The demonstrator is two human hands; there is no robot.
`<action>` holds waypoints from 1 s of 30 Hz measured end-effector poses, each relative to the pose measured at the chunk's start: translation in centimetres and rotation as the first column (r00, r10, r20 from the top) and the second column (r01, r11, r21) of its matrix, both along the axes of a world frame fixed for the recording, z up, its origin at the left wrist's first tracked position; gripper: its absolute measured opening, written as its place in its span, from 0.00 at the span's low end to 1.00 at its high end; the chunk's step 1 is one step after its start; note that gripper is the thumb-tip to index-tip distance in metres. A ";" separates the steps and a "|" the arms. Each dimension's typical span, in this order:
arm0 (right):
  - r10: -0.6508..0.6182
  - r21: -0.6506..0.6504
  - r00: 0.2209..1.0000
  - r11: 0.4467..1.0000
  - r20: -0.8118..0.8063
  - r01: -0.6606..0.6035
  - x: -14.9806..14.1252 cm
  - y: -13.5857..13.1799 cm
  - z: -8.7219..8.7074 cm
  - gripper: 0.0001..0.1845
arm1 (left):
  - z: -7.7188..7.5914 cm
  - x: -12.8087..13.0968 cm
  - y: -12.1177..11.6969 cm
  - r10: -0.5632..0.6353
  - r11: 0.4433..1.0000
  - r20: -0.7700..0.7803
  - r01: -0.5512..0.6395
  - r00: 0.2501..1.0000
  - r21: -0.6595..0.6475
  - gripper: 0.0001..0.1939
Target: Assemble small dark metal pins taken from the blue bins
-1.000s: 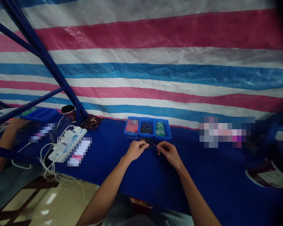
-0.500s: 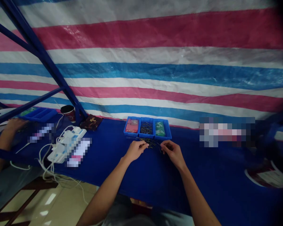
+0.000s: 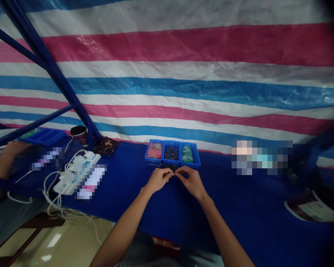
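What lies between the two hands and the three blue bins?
In the head view, thin dark pins lie on the blue cover between the left hand, right hand and bins.

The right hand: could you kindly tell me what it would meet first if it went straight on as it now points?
Probably the left hand's fingertips, just ahead, though depth is unclear here.

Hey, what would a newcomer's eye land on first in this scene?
The big pink, blue and white striped tarpaulin fills the background. Below it, three blue bins stand in a row on the blue table cover. The left hand and right hand meet just in front of them, fingertips together.
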State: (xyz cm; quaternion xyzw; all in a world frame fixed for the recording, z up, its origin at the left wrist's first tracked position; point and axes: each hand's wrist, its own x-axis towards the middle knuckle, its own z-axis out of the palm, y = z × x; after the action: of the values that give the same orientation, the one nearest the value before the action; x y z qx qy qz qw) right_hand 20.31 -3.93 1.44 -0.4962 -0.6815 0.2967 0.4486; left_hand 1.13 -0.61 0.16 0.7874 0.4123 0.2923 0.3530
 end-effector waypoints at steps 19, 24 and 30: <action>-0.119 0.080 0.993 0.990 -0.011 0.119 -1.7 -1.6 -2.0 0.13 | 0.3 0.0 -0.2 -0.051 0.998 0.010 0.050 0.999 0.048 0.16; -0.132 0.108 0.991 0.985 0.001 0.131 -1.6 -1.5 -2.2 0.14 | 0.4 0.0 -0.2 -0.076 0.995 0.047 0.072 0.996 0.074 0.15; -0.152 0.183 0.970 0.976 0.188 0.117 -1.6 -1.4 -2.2 0.13 | 0.4 0.0 -0.2 -0.066 0.994 0.030 0.063 0.997 0.089 0.14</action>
State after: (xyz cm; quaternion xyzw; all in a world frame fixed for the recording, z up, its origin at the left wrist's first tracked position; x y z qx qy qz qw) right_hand 18.70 -5.36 -0.79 -0.5284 -0.7109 0.1544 0.4377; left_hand 1.13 -0.84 0.60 0.8103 0.3675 0.3114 0.3338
